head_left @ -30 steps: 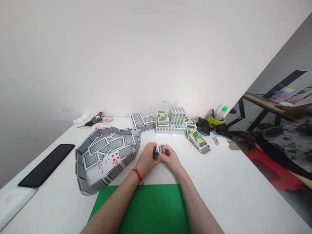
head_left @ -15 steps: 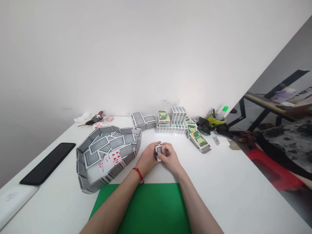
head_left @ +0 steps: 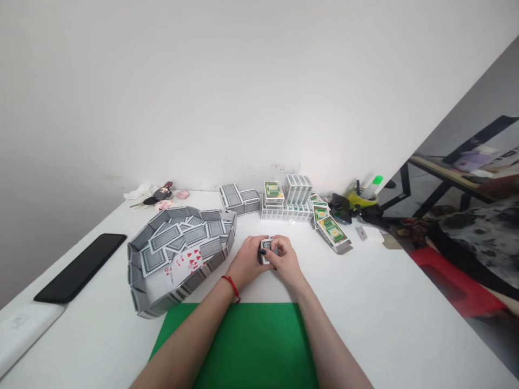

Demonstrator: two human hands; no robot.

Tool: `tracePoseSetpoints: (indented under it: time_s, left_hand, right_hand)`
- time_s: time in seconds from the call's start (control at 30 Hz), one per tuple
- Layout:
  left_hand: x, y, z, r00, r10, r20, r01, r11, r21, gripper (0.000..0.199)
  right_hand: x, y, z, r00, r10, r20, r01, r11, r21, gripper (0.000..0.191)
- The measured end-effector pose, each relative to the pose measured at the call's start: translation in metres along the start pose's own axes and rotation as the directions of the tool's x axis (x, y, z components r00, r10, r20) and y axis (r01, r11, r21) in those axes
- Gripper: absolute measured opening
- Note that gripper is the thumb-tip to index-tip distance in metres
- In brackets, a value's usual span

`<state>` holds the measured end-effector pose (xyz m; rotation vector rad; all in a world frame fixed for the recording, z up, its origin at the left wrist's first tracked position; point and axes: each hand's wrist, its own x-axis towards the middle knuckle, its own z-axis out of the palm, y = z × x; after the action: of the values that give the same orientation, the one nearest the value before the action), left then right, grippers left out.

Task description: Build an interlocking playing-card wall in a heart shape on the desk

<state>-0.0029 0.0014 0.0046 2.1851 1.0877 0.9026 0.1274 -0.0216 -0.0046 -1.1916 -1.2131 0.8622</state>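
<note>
Near the middle of the white table, my left hand [head_left: 247, 263] and my right hand [head_left: 286, 261] are both closed round a small stack of playing cards [head_left: 266, 246]. The right thumb lies across its top; the fingers hide much of its sides. To the left stands a tray built of folded cards [head_left: 182, 294], with loose cards [head_left: 166, 238] lying in it, most back up and a few red ones face up. Behind my hands are two folded-card blocks [head_left: 232, 198] and stacked card packs [head_left: 287, 212].
A green mat [head_left: 255, 346] lies under my forearms. Opened card boxes [head_left: 333, 232] and a yellow holder [head_left: 360, 200] are at the back right. A black phone-like slab [head_left: 79, 268] and white case [head_left: 28, 329] lie left. Part of a person [head_left: 486, 243] shows at right.
The view has shifted slightly. My right thumb and fingers have moved a little on the stack of cards, which both hands still hold.
</note>
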Motion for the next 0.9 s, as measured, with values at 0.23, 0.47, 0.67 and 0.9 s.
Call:
tracePoseSetpoints:
  time_s: [0.23, 0.47, 0.67, 0.9]
  left_hand:
    - [0.0002, 0.0015, 0.0012, 0.999, 0.044, 0.032, -0.045, 0.998, 0.033, 0.044]
    - [-0.0011, 0.0036, 0.002, 0.997, 0.047, -0.066, -0.047, 0.999, 0.005, 0.046]
    - [-0.0024, -0.0023, 0.0036, 0.988, 0.061, -0.144, -0.077, 0.991, -0.108, 0.062]
    - [-0.0049, -0.0012, 0.0045, 0.985, 0.079, -0.15, -0.099, 0.987, -0.129, 0.07]
  right_hand:
    - [-0.0013, -0.005, 0.0005, 0.988, -0.121, -0.1, 0.107, 0.985, -0.133, 0.027]
    - [-0.001, -0.0056, 0.0021, 0.995, -0.098, 0.002, 0.098, 0.994, 0.052, 0.014]
    - [-0.0004, -0.004, 0.0043, 1.0, 0.008, 0.007, -0.009, 0.988, 0.153, 0.023]
    - [-0.0018, -0.0086, 0.0052, 0.977, 0.178, 0.117, -0.206, 0.934, 0.293, 0.045]
